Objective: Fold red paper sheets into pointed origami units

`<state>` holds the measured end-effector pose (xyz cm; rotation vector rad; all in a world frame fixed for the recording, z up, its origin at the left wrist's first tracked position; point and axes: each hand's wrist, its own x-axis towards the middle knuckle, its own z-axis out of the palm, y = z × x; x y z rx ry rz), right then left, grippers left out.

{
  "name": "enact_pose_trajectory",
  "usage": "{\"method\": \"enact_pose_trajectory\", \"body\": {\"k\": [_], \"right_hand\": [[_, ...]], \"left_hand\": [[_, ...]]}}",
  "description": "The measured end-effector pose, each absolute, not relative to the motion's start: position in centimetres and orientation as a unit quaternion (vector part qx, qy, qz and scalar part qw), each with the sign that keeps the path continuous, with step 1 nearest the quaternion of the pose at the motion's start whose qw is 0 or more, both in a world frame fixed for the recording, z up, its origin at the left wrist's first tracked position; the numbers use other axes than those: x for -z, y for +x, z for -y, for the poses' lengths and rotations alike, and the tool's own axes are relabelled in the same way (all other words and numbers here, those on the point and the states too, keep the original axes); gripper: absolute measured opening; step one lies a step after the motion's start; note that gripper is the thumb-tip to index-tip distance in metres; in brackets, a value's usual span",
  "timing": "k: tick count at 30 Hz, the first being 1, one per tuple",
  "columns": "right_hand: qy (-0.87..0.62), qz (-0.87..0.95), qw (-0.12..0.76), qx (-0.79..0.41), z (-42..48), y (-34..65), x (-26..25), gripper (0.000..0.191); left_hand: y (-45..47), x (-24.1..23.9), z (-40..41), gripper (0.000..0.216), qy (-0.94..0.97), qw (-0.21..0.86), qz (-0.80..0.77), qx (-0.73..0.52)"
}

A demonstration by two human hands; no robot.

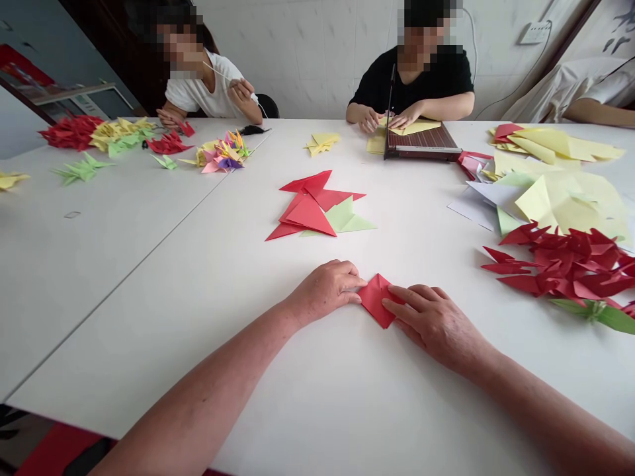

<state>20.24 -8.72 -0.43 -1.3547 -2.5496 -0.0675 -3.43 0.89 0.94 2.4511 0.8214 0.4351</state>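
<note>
A small red square of folded paper (378, 303) lies on the white table, turned with one corner towards me. My left hand (330, 289) pinches its left corner between thumb and fingers. My right hand (430, 320) rests on its right side, fingers pressing the paper down and covering that corner. Just beyond my hands is a loose group of folded red paper pieces (311, 215), with a folded light green piece (350, 217) partly beneath them.
Red folded cranes (570, 261) pile up at right, near yellow sheets (560, 198). Across the table, a person in black (411, 82) handles yellow paper on a paper cutter (421, 142). A person in white (208, 82) sits at far left, behind colourful folded cranes (225, 155).
</note>
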Motion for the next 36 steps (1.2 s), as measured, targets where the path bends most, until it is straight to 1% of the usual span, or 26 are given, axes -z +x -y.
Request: {"method": "enact_pose_trajectory", "body": {"k": [8, 12, 15, 19, 23, 36], "right_hand": [[-0.463, 0.876, 0.132, 0.028, 8.7, 20.1, 0.2, 0.03], [-0.466, 0.875, 0.133, 0.024, 8.8, 19.8, 0.0, 0.029], [-0.453, 0.882, 0.133, 0.011, 8.8, 19.7, -0.1, 0.031], [-0.44, 0.887, 0.139, -0.008, 8.8, 19.8, 0.0, 0.031], [-0.434, 0.891, 0.134, -0.005, 8.9, 20.0, 0.1, 0.03], [-0.418, 0.903, 0.096, 0.031, 9.6, 20.3, 0.3, 0.039]], "left_hand": [[-3.0, -0.3, -0.9, 0.017, 0.903, 0.256, -0.284, -0.198], [-2.2, -0.3, -0.6, 0.016, 0.899, 0.27, -0.289, -0.191], [-1.8, -0.7, -0.4, 0.022, 0.882, 0.307, -0.311, -0.177], [-1.9, -1.4, -0.5, 0.017, 0.84, 0.392, -0.344, -0.147], [-2.2, -2.2, -0.9, 0.02, 0.819, 0.448, -0.342, -0.106], [0.0, -2.4, -1.1, 0.01, 0.805, 0.429, -0.392, -0.125]]}}
